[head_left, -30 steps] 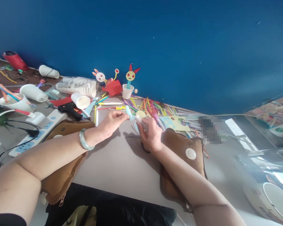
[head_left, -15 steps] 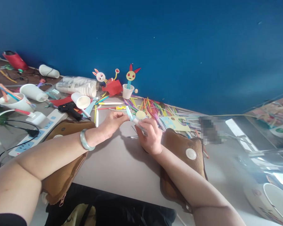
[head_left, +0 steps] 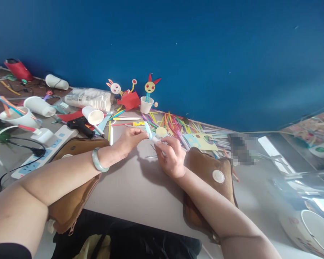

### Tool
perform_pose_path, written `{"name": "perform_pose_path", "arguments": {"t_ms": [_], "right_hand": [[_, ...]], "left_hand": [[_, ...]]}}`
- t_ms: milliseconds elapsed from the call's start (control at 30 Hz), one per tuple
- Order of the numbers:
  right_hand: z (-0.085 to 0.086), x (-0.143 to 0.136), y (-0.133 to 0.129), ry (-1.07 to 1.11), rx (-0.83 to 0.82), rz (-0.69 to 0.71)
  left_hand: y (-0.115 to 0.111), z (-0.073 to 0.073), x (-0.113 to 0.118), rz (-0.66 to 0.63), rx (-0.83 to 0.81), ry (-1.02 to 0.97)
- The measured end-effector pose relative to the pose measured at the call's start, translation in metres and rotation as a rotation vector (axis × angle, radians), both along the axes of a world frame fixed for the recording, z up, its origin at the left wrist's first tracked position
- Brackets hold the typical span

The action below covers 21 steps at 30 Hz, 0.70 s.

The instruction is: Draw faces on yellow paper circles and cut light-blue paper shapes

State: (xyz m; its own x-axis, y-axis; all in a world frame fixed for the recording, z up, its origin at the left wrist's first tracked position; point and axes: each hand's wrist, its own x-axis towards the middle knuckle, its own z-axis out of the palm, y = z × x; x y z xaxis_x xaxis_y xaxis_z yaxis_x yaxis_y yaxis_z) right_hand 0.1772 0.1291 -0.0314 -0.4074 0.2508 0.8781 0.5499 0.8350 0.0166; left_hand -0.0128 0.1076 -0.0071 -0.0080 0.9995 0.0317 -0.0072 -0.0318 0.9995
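Between thumb and fingers, my left hand (head_left: pixel 130 142) pinches a small light-blue strip (head_left: pixel 148 129) that stands up from the fingertips. My right hand (head_left: pixel 171 154) is closed around a whitish tube-like stick (head_left: pixel 156 139), its tip touching or very near the lower end of the strip. Just behind the right hand lies a round pale-yellow paper disc (head_left: pixel 161 131). A thin metal tool (head_left: pixel 151 156) rests on the table below the hands, partly hidden by the right hand.
Brown cushions lie under the left forearm (head_left: pixel 70 201) and right forearm (head_left: pixel 196 212). Leftward are a power strip (head_left: pixel 56 144), a black glue gun (head_left: pixel 81 126) and paper cups (head_left: pixel 93 116). Colourful pipe cleaners (head_left: pixel 175 124) and a cup with a red-eared figure (head_left: pixel 146 104) stand behind.
The light-blue strip has tilted very slightly between the hands, and the fingers of my right hand have shifted a little on the stick. Otherwise the hands stay in place.
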Motion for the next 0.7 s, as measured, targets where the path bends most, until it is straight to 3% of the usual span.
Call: {"name": "perform_pose_path", "arguments": {"t_ms": [100, 233, 367, 500, 600, 700], "right_hand": [[0.001, -0.001, -0.002, -0.066, -0.01, -0.015], [0.0, -0.001, -0.002, -0.089, -0.102, -0.005], [-0.005, -0.005, -0.006, -0.198, -0.246, 0.161], [-0.009, -0.009, -0.011, -0.361, -0.269, 0.293], [-0.007, -0.007, -0.011, -0.215, -0.265, 0.294], [-0.002, -0.004, -0.006, 0.023, -0.249, 0.19]], "left_hand": [[-0.001, 0.002, 0.001, -0.03, 0.042, 0.005], [0.001, -0.003, 0.0, 0.031, 0.059, -0.026], [0.004, -0.006, -0.003, 0.074, 0.062, -0.02], [0.004, -0.005, -0.004, 0.085, 0.083, -0.002], [0.003, -0.004, -0.005, 0.093, 0.108, 0.03], [0.003, -0.004, -0.005, 0.079, 0.108, 0.06]]}}
